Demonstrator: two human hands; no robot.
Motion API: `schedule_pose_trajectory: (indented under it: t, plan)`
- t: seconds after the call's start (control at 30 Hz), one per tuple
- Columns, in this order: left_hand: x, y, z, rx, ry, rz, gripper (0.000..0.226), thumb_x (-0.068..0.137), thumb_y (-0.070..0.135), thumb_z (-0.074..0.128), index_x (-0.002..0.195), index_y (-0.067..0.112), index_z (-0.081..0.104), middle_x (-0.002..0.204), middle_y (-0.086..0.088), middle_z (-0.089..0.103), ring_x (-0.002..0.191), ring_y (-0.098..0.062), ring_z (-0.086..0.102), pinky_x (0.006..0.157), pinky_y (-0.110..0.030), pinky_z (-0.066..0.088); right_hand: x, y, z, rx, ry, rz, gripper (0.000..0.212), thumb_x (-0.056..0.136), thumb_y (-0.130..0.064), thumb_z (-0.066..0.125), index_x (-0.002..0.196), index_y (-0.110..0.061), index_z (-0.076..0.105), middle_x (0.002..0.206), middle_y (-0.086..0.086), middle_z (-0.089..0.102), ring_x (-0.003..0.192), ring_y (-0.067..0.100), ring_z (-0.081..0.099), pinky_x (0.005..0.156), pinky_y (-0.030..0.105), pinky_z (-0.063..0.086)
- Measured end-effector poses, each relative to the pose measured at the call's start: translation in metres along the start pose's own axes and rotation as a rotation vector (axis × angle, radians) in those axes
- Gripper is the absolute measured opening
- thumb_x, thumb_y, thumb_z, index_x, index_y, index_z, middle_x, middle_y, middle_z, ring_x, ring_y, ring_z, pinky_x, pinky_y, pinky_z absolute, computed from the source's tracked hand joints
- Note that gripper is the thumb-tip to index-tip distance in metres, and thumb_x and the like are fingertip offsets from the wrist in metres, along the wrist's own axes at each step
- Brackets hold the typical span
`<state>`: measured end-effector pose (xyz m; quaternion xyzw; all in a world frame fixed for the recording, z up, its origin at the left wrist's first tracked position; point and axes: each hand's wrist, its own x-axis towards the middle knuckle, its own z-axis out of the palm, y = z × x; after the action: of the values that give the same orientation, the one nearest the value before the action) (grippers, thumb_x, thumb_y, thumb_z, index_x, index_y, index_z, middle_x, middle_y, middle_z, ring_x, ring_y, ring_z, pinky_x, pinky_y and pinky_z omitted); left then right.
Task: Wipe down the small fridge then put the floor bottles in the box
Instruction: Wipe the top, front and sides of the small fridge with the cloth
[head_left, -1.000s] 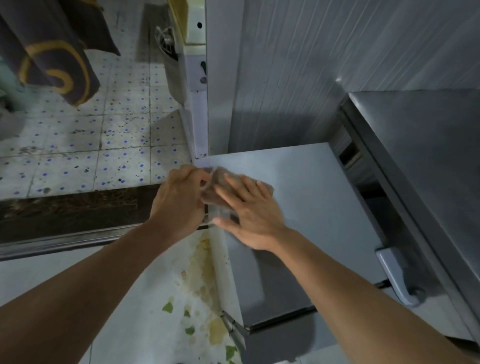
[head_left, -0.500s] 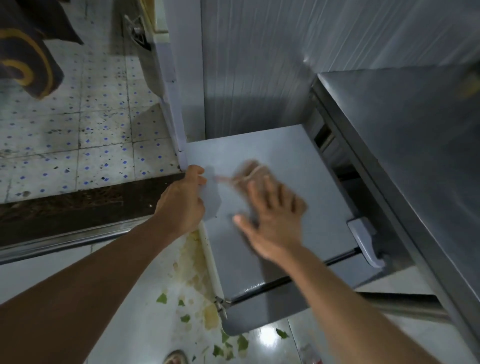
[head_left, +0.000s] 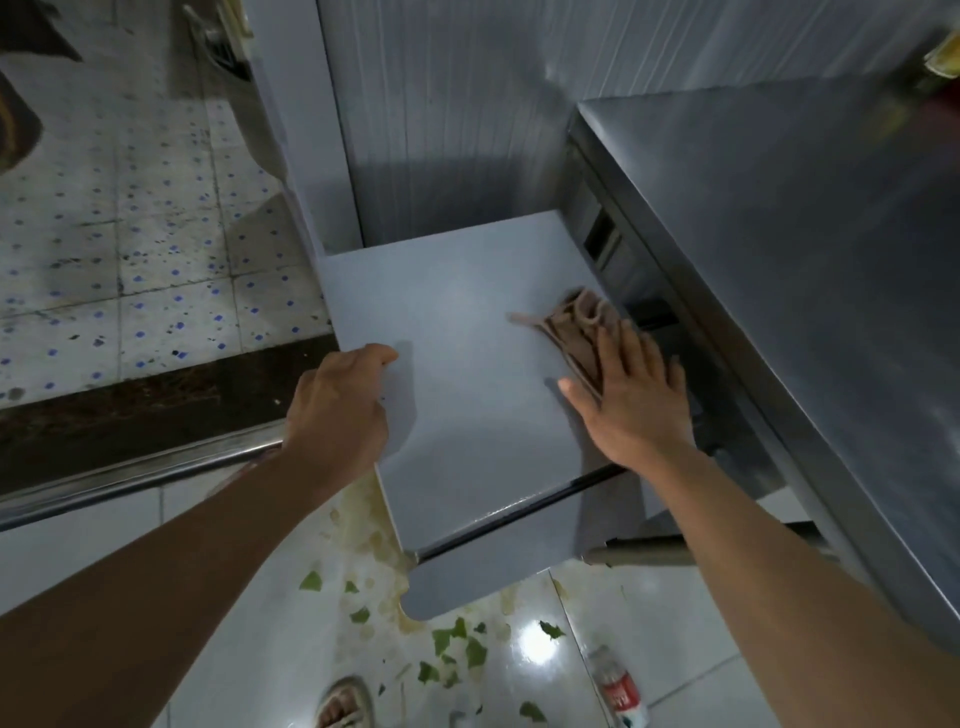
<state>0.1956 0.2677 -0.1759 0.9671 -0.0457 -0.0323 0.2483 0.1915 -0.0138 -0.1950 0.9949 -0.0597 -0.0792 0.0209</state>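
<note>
Floor: glossy pale tiles (head_left: 218, 654) nearest the camera, strewn with green leaf scraps (head_left: 470, 649) and a yellowish stain beside the fridge's front corner.
Bottle: one clear plastic bottle (head_left: 618, 688) with a red label lies on its side on the tiles, bottom right.
Foot: a sandalled foot (head_left: 345, 704) shows at the bottom edge.
Left hand (head_left: 337, 410): fingers curled over the left edge of the small fridge (head_left: 467, 395), gripping it.
Right hand (head_left: 631, 400): flat, fingers spread, pressing a crumpled brown cloth (head_left: 576, 325) onto the fridge top near its right edge.
Tabletop (head_left: 779, 270): steel, just right of the fridge and higher.
Beyond: ribbed grey wall (head_left: 467, 104); blue-dotted tiles (head_left: 156, 270) past a dark threshold at left.
</note>
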Motion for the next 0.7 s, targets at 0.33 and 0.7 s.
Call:
schedule_pose_trajectory:
  t: [0.33, 0.7]
  plan:
    - [-0.017, -0.010, -0.019, -0.169, 0.006, -0.060, 0.053, 0.085, -0.008, 0.045, 0.133, 0.014, 0.040, 0.129, -0.005, 0.057, 0.117, -0.025, 0.055, 0.099, -0.042, 0.044, -0.064, -0.097, 0.009, 0.141, -0.044, -0.231, 0.088, 0.076, -0.081, -0.010, 0.150, -0.035, -0.007, 0.159, -0.002, -0.014, 0.146, 0.025, -0.011, 0.113, 0.045, -0.011]
    - [-0.039, -0.011, -0.031, -0.112, 0.073, -0.076, 0.047, 0.082, 0.003, 0.045, 0.127, 0.015, 0.048, 0.121, -0.013, 0.059, 0.115, -0.030, 0.053, 0.094, -0.048, 0.045, -0.067, -0.141, 0.000, 0.081, -0.056, -0.666, 0.072, 0.083, -0.075, 0.034, 0.147, -0.041, 0.022, 0.161, -0.002, 0.001, 0.146, 0.032, -0.006, 0.115, 0.055, -0.003]
